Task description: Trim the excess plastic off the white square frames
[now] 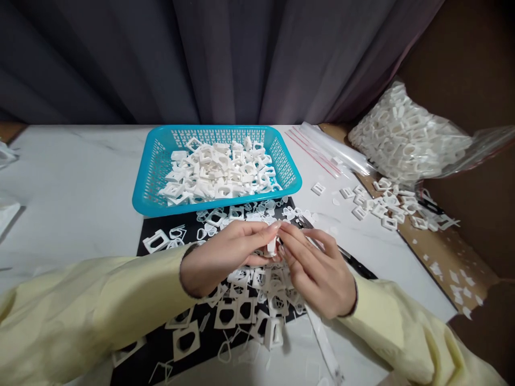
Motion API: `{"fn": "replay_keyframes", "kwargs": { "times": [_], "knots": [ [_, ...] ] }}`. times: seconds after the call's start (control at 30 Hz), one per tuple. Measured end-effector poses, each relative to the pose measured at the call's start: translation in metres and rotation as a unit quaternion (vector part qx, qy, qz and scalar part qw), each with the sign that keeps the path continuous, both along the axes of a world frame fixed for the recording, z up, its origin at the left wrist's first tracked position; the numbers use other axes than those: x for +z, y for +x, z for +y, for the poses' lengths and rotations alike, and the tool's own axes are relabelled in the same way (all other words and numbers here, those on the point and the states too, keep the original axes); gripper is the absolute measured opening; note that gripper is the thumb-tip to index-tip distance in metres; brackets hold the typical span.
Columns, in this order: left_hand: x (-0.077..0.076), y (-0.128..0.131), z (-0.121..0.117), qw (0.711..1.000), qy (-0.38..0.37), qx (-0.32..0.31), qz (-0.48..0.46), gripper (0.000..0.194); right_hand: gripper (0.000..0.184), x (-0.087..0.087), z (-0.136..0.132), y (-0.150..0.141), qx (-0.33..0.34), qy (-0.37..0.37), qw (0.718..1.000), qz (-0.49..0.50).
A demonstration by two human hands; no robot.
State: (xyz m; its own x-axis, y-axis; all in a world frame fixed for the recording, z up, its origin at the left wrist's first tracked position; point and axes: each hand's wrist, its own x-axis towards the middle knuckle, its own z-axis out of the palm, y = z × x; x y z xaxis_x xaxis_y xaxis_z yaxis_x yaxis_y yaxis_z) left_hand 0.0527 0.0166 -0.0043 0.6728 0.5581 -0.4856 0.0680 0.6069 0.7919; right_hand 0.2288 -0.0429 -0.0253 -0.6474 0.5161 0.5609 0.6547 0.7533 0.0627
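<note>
Between my two hands, above the middle of the black mat (156,332), is a small white plastic piece (272,246). My left hand (225,252) pinches it with thumb and fingers from the left. From the right, the closed fingers of my right hand (314,262) press against the same piece, hiding part of it. Many white plastic frames (186,341) with large openings, and thin loop-shaped scraps (224,351), lie scattered under and around both hands. A tool with a dark handle (356,265) lies beside my right hand, partly covered by it.
A blue basket (139,185) heaped with white pieces stands behind the mat. Clear zip bags (333,142) and loose white frames (380,206) lie to the right. A full plastic bag (406,134) leans in a brown cardboard box (475,214). Grey curtains (225,59) hang behind.
</note>
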Motion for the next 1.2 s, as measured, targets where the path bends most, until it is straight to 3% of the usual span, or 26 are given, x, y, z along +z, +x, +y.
{"fn": "replay_keyframes", "kwargs": {
  "times": [0.1,0.2,0.3,0.4,0.5,0.73,0.97,1.2],
  "knots": [
    [0.001,0.001,-0.002,1.0,-0.002,-0.005,0.001,0.03,0.017,-0.003,0.004,0.004,-0.02,-0.023,0.999,0.021],
    [0.002,0.001,-0.006,0.999,-0.003,-0.048,0.006,0.035,0.014,-0.006,0.011,0.012,-0.068,-0.036,0.996,0.049],
    [0.004,-0.001,-0.009,0.998,0.027,-0.063,0.008,0.036,0.019,-0.003,0.014,0.017,-0.101,-0.065,0.982,0.148],
    [0.007,-0.003,-0.009,0.995,0.084,-0.041,0.021,0.035,0.024,0.007,0.009,0.016,-0.094,-0.12,0.951,0.27],
    [0.008,-0.003,-0.007,0.987,0.148,-0.042,0.055,0.039,0.022,0.018,0.001,0.015,-0.059,-0.199,0.928,0.309],
    [0.008,-0.002,-0.006,0.986,0.159,-0.029,0.026,0.038,0.02,0.03,-0.005,0.012,0.004,-0.241,0.936,0.257],
    [0.01,-0.001,-0.006,0.994,0.109,-0.023,0.003,0.038,0.024,0.027,-0.005,0.008,0.002,-0.203,0.954,0.219],
    [0.006,-0.002,-0.004,0.999,0.038,-0.023,-0.009,0.035,0.02,0.022,-0.005,0.009,-0.003,-0.118,0.989,0.09]
  ]
}}
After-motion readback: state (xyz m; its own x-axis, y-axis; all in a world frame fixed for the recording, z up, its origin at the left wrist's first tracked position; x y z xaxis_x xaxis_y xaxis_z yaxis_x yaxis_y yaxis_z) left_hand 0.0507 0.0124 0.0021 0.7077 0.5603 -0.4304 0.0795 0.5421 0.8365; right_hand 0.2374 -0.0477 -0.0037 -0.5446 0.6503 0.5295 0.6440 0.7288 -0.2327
